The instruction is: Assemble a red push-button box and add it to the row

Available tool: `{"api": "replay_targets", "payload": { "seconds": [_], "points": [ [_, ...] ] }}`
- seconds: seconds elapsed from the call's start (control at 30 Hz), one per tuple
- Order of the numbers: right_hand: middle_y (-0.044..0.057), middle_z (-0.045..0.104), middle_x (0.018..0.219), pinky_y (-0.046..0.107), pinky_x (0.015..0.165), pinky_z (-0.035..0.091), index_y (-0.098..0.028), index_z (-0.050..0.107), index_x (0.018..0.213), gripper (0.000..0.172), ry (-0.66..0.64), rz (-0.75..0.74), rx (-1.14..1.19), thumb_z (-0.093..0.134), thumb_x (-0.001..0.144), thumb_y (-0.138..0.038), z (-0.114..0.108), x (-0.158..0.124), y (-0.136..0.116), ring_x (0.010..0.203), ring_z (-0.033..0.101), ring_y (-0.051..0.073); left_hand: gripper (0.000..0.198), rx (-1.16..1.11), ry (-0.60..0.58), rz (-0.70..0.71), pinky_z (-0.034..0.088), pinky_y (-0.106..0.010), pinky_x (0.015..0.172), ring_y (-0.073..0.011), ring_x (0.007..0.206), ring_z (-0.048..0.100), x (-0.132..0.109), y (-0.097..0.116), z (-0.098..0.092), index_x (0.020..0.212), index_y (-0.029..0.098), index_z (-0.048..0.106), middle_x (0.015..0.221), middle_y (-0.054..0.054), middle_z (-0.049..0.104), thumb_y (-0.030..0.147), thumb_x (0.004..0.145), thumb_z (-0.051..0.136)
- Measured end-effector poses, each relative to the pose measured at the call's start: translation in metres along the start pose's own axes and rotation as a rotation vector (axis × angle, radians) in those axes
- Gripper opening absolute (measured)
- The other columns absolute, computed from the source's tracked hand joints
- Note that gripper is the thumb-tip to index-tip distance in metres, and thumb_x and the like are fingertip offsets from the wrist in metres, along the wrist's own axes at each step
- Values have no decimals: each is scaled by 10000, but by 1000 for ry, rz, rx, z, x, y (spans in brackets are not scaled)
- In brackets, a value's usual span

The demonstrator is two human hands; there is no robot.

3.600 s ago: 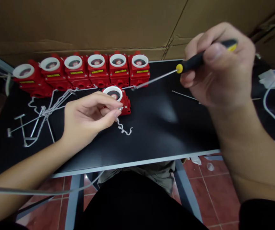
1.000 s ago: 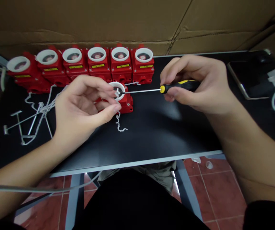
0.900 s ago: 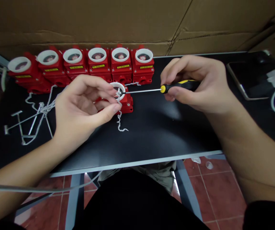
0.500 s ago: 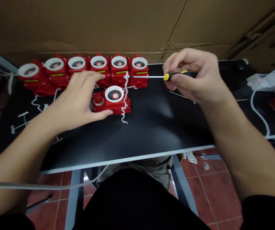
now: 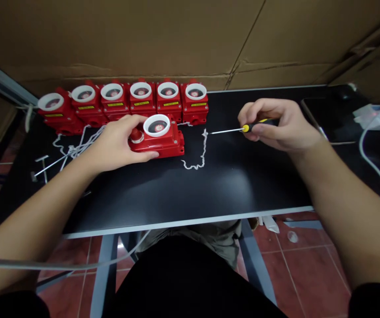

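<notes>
My left hand (image 5: 118,143) is closed around the left end of a red housing (image 5: 167,146), with its thumb along the near side. A white-rimmed round opening (image 5: 157,126) and a red knob-like part (image 5: 136,135) sit on top of the housing. In my right hand (image 5: 276,126) is a screwdriver (image 5: 246,128) with a yellow and black handle, its shaft pointing left. At the screwdriver's tip is the upper end of a crinkled white cord (image 5: 205,148). The cord trails down and bends left toward the housing.
Several similar red housings (image 5: 142,101) stand in a row along the cardboard (image 5: 176,39) at the back. White cords and metal T-shaped pieces (image 5: 42,168) lie at left. A phone-like dark slab (image 5: 320,117) and a white cable (image 5: 368,161) are at right.
My left hand has closed on the red housing. My right hand has moved the screwdriver right and nearer, and the white cord's upper end has shifted right with it, away from the housing.
</notes>
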State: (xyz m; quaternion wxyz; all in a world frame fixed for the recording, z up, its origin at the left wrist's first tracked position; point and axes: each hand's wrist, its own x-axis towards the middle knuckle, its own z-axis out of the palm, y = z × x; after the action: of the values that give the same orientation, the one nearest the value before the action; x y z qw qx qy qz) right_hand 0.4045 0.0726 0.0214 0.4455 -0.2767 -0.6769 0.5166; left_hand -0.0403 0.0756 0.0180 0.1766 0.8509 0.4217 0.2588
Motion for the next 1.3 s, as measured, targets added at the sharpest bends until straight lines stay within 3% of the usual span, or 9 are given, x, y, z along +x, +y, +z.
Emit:
{"api": "replay_targets", "payload": {
  "seconds": [0.1,0.3,0.43,0.6,0.77,0.87,0.97,1.07,1.3],
  "points": [
    [49,801,912,247,476,548,-208,865,911,381,-4,27,-16,1163,834,-433,4,-6,5,566,626,101,894,-127,54,34,679,-423,980,-315,989,811,0,-13,5,1406,259,836,1239,-42,913,733,707,1130],
    [71,826,960,278,520,597,-215,887,922,329,-41,80,-48,1153,859,-400,9,-10,8,600,668,119,1074,-408,76,21,652,-424,1020,-303,1008,761,5,-40,17,1378,218,876,1225,-45,916,488,419,1278],
    [64,839,997,296,600,641,-225,898,946,309,-59,88,-81,1141,881,-404,7,-10,8,644,686,120,1038,-459,70,-5,654,-479,1130,-311,1054,769,10,-46,22,1323,217,885,1208,-51,893,476,405,1296],
    [24,848,1019,291,647,649,-248,889,971,361,-96,95,-62,1192,813,-365,5,-9,11,655,692,107,1190,-456,34,175,647,-528,1220,-319,1114,773,12,-56,21,1438,257,847,1284,-34,885,576,387,1305],
    [33,839,1021,307,652,649,-246,889,962,350,-50,107,-80,1184,834,-386,12,-10,11,666,688,115,1275,-482,76,20,608,-602,1312,-347,1123,768,12,-59,21,1355,180,870,1265,-90,874,454,193,1316],
    [51,834,1039,300,657,658,-226,886,965,351,-30,123,-96,1162,867,-418,15,-11,10,675,697,114,1174,-349,83,39,621,-612,1300,-325,1071,774,8,-45,19,1327,174,864,1214,-83,866,653,338,1277],
    [44,833,1033,267,680,659,-210,866,973,370,-54,142,-101,1181,842,-354,16,-11,8,690,713,101,1010,-137,41,60,656,-563,1240,-353,1224,812,2,-26,14,1494,161,794,1352,-122,846,873,813,1015],
    [47,829,1038,280,683,658,-209,860,980,371,-49,141,-118,1167,865,-383,15,-11,8,699,711,108,1040,-77,19,72,669,-564,1221,-374,1248,822,-1,-14,11,1518,143,766,1368,-150,835,956,882,895],
    [24,830,1063,318,703,661,-281,874,994,339,-49,161,-163,1143,897,-463,16,-14,6,712,691,123,989,-58,18,57,676,-579,1219,-372,1200,836,1,-16,13,1504,167,779,1311,-134,833,916,870,904]
  ]
}}
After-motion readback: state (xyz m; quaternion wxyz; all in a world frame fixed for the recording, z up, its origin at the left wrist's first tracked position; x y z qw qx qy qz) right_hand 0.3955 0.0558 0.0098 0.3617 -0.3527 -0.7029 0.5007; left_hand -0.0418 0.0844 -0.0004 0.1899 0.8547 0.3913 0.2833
